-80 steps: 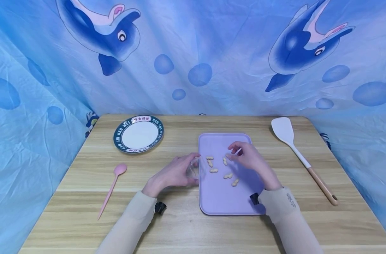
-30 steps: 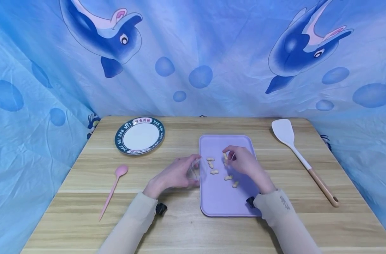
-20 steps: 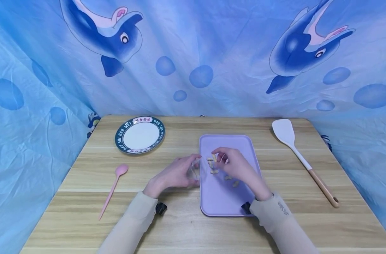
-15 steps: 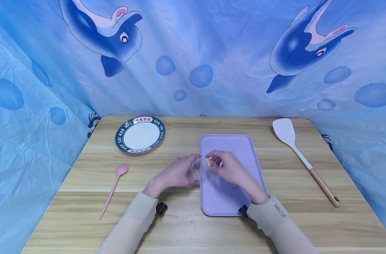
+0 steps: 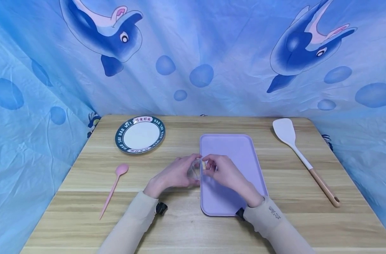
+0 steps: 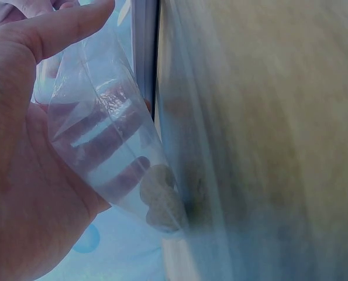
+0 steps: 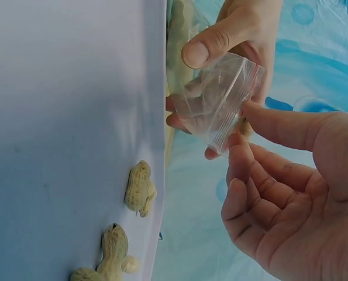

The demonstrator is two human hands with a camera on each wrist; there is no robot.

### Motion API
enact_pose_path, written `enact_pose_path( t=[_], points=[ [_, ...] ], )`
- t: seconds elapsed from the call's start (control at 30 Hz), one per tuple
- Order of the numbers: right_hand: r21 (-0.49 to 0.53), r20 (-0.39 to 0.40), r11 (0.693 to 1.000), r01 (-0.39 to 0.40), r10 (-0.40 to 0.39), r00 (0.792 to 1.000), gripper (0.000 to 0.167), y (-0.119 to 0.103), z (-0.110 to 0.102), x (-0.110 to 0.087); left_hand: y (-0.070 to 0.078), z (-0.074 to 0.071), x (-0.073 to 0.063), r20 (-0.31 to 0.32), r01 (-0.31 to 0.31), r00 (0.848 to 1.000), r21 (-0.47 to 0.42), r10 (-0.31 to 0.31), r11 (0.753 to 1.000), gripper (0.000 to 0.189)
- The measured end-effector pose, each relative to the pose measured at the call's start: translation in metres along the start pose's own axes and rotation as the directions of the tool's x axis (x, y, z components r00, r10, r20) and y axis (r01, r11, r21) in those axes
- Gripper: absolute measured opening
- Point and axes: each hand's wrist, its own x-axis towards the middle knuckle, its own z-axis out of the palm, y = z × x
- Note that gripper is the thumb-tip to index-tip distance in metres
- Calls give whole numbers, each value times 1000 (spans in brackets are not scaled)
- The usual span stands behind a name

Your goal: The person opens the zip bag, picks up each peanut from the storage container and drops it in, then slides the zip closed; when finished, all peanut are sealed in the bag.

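A clear zip bag (image 6: 103,117) is held upright in my left hand (image 5: 177,173), thumb and fingers around its sides, at the left edge of the purple tray (image 5: 232,143). In the left wrist view a peanut (image 6: 163,202) lies at the bottom of the bag. My right hand (image 5: 227,171) pinches another peanut (image 7: 244,127) between thumb and forefinger, right at the bag's mouth with its red zip line. In the right wrist view, loose peanuts (image 7: 140,187) lie on the tray; the right hand hides them in the head view.
On the wooden table (image 5: 177,229) a plate with a dark green rim (image 5: 118,138) stands at the back left. A pink spoon (image 5: 111,190) lies left of the left arm. To the right rests a white spatula (image 5: 294,150) with a wooden handle. A blue dolphin curtain (image 5: 199,42) hangs behind.
My right hand has picked a peanut off the tray and carried it left to the bag's mouth. The left hand has stayed in place with the bag.
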Motion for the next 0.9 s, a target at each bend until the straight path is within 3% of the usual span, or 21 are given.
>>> enact_pose_path(
  t=[0.37,0.7,0.9],
  points=[
    [-22,19,999,-24,24,1000,35,-2,0,0,0,0,-1,-10,-3,1000,-6,3,1000,91],
    [-33,9,999,11,-11,1000,33,1,-2,0,1,-1,-1,-12,-14,1000,-16,13,1000,92],
    [-42,-6,998,-36,36,999,31,6,-11,0,1,-1,-1,-20,-18,1000,0,18,1000,93]
  ],
)
